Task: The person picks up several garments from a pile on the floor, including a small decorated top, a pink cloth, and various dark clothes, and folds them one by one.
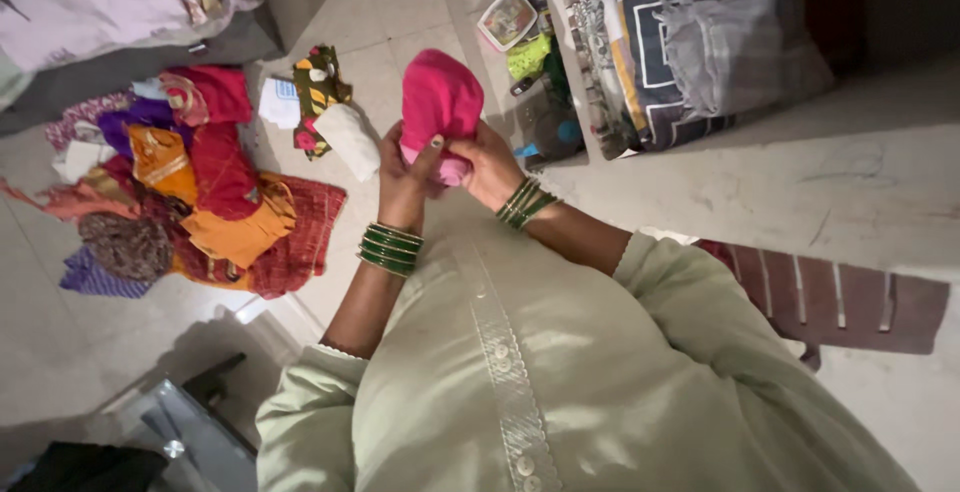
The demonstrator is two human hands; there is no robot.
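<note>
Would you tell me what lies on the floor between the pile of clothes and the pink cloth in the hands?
In the head view, between the pile of clothes and the pink cloth, lie a folded patterned cloth and a white cloth.

1. A pale tiled floor (pixel 400 12) fills most of the view, dimly and unevenly lit, with dark shadow at the top right
2. A bed with a patterned bedspread (pixel 690 42) stands at the top right
3. A heap of bright cloths (pixel 190 192) lies on the left
4. A maroon striped mat (pixel 840 302) lies on the right
5. A glass-topped table (pixel 190 432) sits at the bottom left
</note>
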